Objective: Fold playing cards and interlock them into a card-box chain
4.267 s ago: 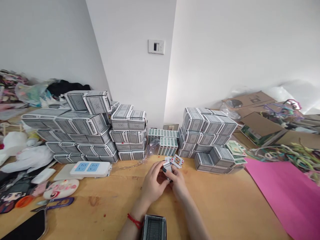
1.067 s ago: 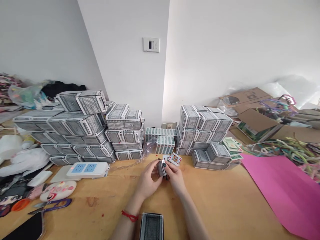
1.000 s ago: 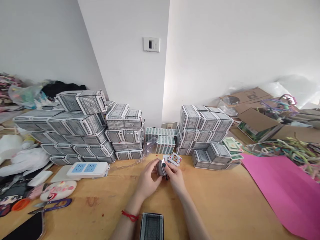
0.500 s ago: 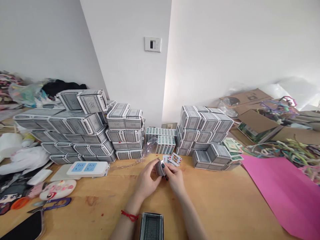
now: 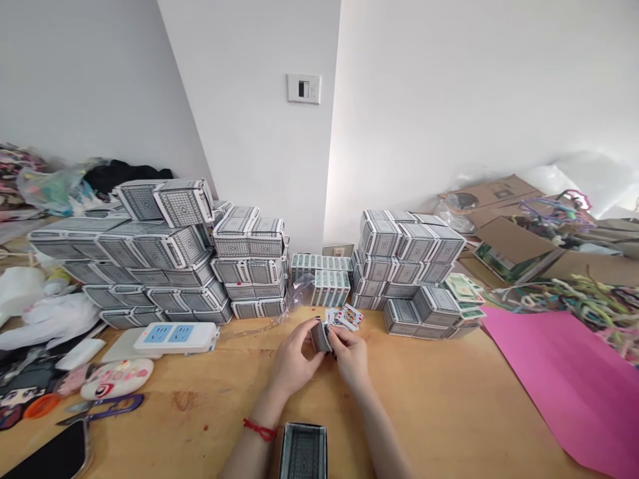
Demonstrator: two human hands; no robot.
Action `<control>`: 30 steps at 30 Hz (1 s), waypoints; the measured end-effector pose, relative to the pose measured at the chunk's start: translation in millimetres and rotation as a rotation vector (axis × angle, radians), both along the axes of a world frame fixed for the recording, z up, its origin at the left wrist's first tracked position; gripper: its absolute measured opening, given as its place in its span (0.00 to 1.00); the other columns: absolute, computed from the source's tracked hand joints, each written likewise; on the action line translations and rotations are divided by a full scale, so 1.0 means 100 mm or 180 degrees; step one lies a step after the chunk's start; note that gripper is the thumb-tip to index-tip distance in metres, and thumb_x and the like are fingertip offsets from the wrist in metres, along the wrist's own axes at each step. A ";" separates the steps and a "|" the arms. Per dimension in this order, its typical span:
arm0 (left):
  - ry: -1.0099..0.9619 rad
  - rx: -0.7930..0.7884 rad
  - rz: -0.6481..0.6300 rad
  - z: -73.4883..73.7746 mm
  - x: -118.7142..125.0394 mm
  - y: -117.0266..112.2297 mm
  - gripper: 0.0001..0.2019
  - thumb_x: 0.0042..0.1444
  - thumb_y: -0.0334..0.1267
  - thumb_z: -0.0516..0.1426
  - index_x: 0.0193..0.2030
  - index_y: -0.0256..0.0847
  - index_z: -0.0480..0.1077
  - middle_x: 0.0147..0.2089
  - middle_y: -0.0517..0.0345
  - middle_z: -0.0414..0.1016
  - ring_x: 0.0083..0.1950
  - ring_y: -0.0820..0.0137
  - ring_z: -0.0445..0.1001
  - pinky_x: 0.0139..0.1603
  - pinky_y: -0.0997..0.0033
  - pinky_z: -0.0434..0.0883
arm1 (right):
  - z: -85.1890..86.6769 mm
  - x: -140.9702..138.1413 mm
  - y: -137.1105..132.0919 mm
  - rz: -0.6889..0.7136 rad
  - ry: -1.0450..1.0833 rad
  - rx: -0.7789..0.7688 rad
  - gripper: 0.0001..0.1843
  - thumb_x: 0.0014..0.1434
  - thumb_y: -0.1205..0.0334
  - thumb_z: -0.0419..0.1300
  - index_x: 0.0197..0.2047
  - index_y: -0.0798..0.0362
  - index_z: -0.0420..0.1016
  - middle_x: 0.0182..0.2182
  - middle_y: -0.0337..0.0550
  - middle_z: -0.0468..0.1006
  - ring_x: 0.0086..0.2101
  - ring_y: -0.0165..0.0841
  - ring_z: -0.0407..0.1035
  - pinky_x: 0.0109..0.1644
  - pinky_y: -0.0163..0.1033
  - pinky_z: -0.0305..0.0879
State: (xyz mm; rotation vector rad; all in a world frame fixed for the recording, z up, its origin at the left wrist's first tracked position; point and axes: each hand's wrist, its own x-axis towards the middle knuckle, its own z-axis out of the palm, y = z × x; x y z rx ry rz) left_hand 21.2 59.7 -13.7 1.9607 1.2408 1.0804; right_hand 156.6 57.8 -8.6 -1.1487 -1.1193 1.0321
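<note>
Between my two hands is a small piece folded from playing cards (image 5: 321,338), grey patterned back outward. My left hand (image 5: 294,359) grips its left side between thumb and fingers. On the other side, my right hand (image 5: 350,354) pinches its right edge, with the fingertips partly hidden. Just beyond the hands, several loose playing cards (image 5: 344,317) lie face up on the wooden table (image 5: 424,406). Nearer to me, between my forearms, stands an open-topped box made of cards (image 5: 303,452), cut off by the bottom edge.
Stacked card blocks stand at left (image 5: 154,253), centre-left (image 5: 249,259) and right (image 5: 409,256). Between them are green-edged card packs (image 5: 330,287). A power strip (image 5: 174,336), purple snips (image 5: 107,407) and a phone (image 5: 52,452) lie at left; pink paper (image 5: 559,386) lies at right.
The folded card piece has turned slightly in my fingers, and my right fingertips have shifted a little along its edge. Everything else looks the same apart from a slight camera shift.
</note>
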 end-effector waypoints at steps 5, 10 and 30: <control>0.0012 -0.0006 -0.0043 -0.02 0.00 0.01 0.28 0.45 0.28 0.56 0.55 0.45 0.57 0.54 0.51 0.66 0.53 0.63 0.67 0.52 0.57 0.67 | 0.00 0.01 -0.01 -0.0063 -0.0120 0.0013 0.13 0.48 0.52 0.59 0.29 0.51 0.80 0.27 0.43 0.79 0.33 0.40 0.70 0.40 0.41 0.63; -0.0125 0.0060 0.0041 0.00 0.01 0.02 0.27 0.46 0.28 0.55 0.55 0.45 0.57 0.56 0.50 0.64 0.53 0.63 0.67 0.51 0.58 0.67 | -0.03 0.02 0.01 0.0095 0.0111 -0.0171 0.15 0.46 0.50 0.60 0.30 0.52 0.80 0.24 0.41 0.78 0.26 0.35 0.67 0.31 0.37 0.62; -0.0171 -0.0010 0.0161 -0.02 0.01 0.02 0.27 0.46 0.27 0.55 0.55 0.45 0.58 0.55 0.52 0.65 0.52 0.64 0.68 0.50 0.60 0.69 | -0.10 0.00 0.00 -0.0164 -0.0376 -0.0305 0.19 0.46 0.47 0.59 0.21 0.56 0.76 0.17 0.41 0.73 0.19 0.31 0.63 0.24 0.34 0.58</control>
